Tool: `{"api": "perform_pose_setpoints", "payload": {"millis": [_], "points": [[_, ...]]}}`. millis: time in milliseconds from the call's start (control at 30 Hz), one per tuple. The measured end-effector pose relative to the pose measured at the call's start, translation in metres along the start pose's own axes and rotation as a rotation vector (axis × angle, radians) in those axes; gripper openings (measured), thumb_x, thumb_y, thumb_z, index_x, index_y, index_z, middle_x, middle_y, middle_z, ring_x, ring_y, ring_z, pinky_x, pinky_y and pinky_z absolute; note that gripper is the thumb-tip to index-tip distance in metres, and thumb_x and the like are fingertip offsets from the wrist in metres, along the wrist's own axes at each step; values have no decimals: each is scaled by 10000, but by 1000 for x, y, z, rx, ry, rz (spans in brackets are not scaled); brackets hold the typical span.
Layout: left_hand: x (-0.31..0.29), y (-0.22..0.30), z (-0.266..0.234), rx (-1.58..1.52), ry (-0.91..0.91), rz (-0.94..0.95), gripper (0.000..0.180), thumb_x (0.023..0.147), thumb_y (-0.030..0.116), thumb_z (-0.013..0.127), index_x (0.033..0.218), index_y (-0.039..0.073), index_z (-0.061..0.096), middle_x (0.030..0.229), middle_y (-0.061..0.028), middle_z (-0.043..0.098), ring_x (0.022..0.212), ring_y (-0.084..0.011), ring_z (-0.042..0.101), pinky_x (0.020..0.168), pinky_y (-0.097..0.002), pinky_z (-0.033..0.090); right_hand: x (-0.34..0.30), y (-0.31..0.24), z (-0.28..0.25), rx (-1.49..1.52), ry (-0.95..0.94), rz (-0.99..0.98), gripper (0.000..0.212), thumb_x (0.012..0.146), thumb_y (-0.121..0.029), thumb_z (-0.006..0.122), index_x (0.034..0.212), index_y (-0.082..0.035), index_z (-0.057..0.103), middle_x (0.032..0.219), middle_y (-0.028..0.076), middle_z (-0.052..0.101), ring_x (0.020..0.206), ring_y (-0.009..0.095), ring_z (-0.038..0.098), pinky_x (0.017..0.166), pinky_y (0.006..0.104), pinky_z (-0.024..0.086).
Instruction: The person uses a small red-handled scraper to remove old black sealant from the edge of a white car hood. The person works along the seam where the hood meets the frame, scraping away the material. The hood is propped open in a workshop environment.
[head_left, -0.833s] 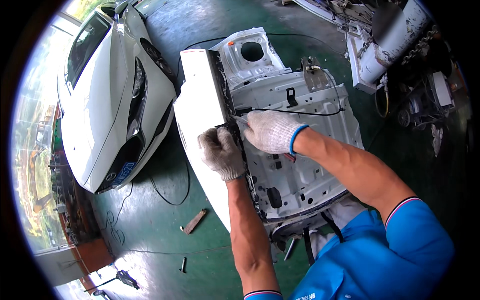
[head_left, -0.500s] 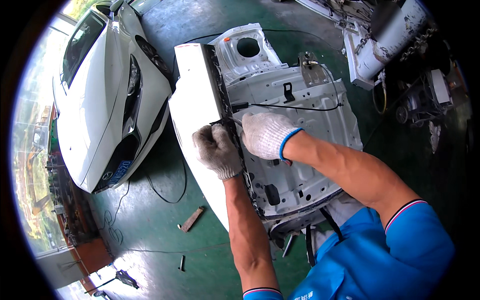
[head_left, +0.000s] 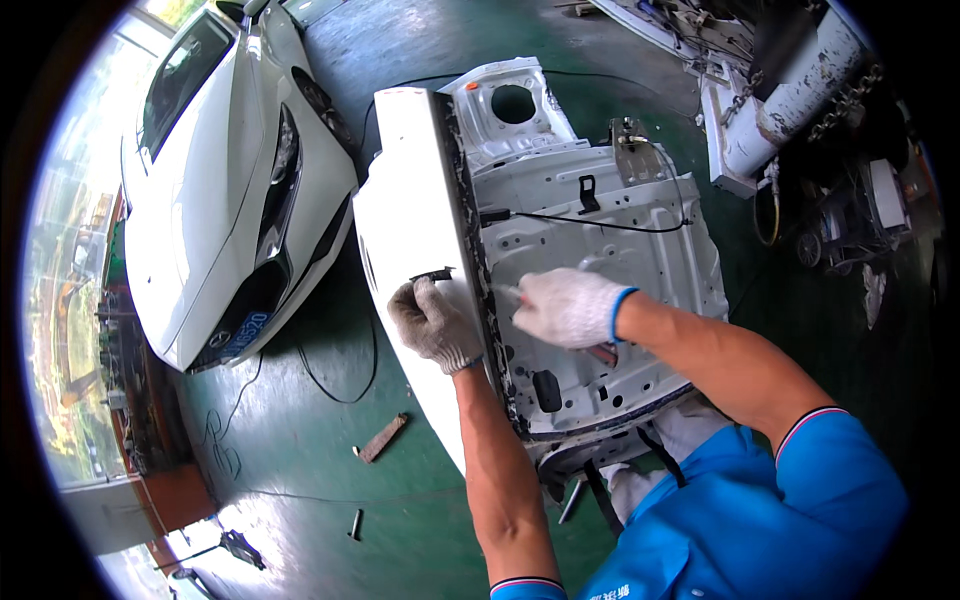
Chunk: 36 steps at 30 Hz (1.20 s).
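My left hand, in a knitted work glove, is closed with thumb and fingers pinching a small black strip above the smooth white panel. To its right, my gloved right hand grips a red-handled hand tool. Its metal end points left toward the panel's edge and is blurred, so its exact kind is unclear. Beneath the right hand lies a white car body section with pressed ribs and holes. A ragged dark seam runs along the panel's edge between the hands.
A white car stands at the left. On the body section are a black cable and a bracket. A wooden block and metal rod lie on the green floor. A chained white post stands at right.
My right hand and its tool have pulled away from the panel's edge, down and to the right. My left hand has shifted slightly down, and the black strip shows more clearly. The view has shifted.
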<state>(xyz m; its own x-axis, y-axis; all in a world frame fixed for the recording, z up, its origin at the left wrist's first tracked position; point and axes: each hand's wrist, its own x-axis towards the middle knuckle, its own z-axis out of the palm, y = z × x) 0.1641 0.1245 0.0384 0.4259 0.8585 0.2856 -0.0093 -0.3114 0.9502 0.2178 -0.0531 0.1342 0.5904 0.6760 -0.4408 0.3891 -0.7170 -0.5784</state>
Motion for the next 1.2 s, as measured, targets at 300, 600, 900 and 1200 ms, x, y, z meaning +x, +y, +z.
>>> {"api": "perform_pose_setpoints", "payload": {"millis": [300, 600, 900, 1200], "points": [[-142, -31, -169, 9, 21, -319, 160, 980, 160, 658, 1016, 4, 645, 962, -91, 726, 841, -159, 623, 777, -298, 504, -28, 56, 2, 182, 113, 94, 426, 1005, -406, 557, 999, 19, 588, 863, 287, 674, 887, 477, 689, 842, 547, 523], [-358, -65, -378, 1171, -829, -889, 344, 865, 315, 768, 1079, 47, 733, 1019, -193, 771, 1021, -420, 735, 921, -505, 576, 27, -2, -67, 178, 17, 18, 355, 966, -241, 513, 897, 80, 649, 659, 237, 683, 635, 372, 734, 702, 465, 610], [-243, -5, -254, 775, -1045, -460, 356, 960, 369, 708, 1162, 77, 697, 1051, -185, 745, 916, -390, 734, 801, -500, 577, -50, 79, 3, -122, -308, -25, 413, 909, -309, 551, 989, 64, 709, 864, 288, 729, 850, 430, 740, 821, 510, 571], [-51, 97, 36, 648, -469, 563, 374, 866, 83, 746, 1208, 7, 614, 1508, -285, 548, 1377, -463, 546, 1107, -504, 502, -81, 116, 3, 198, -231, 262, 379, 979, -380, 596, 1032, -7, 636, 821, 201, 723, 811, 368, 748, 774, 481, 574]]}}
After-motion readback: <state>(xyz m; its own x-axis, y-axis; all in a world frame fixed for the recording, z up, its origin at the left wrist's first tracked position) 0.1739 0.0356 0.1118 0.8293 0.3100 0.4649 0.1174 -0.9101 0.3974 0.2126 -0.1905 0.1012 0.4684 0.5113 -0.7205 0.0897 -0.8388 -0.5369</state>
